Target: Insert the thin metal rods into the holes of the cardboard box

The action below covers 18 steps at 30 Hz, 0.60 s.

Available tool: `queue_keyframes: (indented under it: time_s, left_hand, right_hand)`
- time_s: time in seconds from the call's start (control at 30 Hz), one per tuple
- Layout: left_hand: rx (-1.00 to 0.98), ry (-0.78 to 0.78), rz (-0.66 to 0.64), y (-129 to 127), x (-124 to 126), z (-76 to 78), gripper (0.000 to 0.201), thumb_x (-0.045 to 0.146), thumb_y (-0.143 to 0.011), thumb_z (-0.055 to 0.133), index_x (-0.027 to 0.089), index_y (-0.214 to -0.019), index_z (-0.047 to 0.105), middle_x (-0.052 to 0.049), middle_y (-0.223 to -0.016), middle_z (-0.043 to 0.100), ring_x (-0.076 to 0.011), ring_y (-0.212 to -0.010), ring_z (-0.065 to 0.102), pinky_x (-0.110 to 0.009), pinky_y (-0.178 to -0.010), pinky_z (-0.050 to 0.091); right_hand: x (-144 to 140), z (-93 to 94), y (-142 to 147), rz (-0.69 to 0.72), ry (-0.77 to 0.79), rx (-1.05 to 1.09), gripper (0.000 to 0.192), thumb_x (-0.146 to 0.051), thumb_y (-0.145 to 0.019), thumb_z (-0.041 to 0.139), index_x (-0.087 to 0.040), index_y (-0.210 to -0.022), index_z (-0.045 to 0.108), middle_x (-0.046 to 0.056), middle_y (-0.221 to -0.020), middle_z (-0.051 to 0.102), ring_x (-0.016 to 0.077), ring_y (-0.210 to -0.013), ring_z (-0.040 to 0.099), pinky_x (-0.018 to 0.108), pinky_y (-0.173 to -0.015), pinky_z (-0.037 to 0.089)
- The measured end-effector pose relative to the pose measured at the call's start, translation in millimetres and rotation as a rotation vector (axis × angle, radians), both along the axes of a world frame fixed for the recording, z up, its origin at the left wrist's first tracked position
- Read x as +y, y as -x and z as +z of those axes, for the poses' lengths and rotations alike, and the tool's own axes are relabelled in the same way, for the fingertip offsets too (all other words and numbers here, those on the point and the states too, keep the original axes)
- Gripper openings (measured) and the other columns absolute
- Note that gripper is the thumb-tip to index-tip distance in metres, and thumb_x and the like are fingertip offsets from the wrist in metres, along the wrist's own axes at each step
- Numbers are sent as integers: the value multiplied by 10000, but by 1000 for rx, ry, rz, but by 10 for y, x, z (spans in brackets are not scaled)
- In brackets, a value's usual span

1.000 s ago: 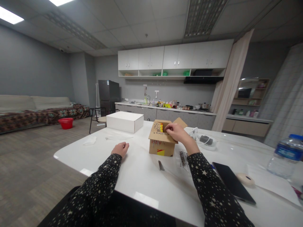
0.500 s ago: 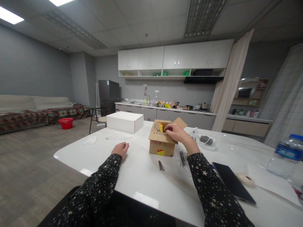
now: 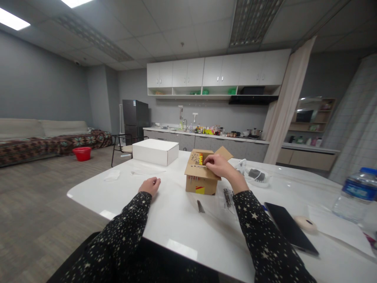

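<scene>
A small brown cardboard box (image 3: 191, 187) stands on the white table with a flap raised. Its top carries many small metal heads, and thin metal shanks poke down beneath the front flap's edge. My right hand (image 3: 217, 164) is over the top's right side, fingertips pinched together against the cardboard; what they grip, if anything, is hidden. In front of the box lie several loose screws or nails (image 3: 200, 206), too small to tell which. A clear bag (image 3: 227, 198) with more dark metal pieces sits by my right forearm. My left hand (image 3: 150, 186) rests on the table left of the box, fingers curled, nothing visible in it.
A white box (image 3: 153, 152) stands behind my left hand, near some crumpled tissue (image 3: 112, 175). Right of my arm are a black phone (image 3: 290, 228), a beige rounded object (image 3: 305, 223), a white paper sheet (image 3: 335, 230) and a water bottle (image 3: 355, 196). A white device (image 3: 257, 177) lies behind.
</scene>
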<state>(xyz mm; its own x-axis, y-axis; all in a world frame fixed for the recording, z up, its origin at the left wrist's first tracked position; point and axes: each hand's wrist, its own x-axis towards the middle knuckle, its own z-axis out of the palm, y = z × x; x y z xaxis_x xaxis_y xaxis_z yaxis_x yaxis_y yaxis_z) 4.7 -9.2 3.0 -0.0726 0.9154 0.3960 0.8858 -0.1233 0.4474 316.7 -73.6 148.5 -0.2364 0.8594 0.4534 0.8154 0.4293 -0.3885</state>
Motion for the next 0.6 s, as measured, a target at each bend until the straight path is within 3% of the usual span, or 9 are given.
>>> queue_keyframes:
  time_s: [0.6]
  left_hand:
    - [7, -13, 5, 16, 37, -31, 357, 420, -840, 369, 203, -599, 517, -29, -633, 590, -157, -626, 507, -241, -591, 305]
  right_hand:
    - [41, -26, -24, -17, 24, 28, 186, -120, -722, 542, -151, -828, 692, 67, -917, 687, 172, -822, 599, 243, -703, 440]
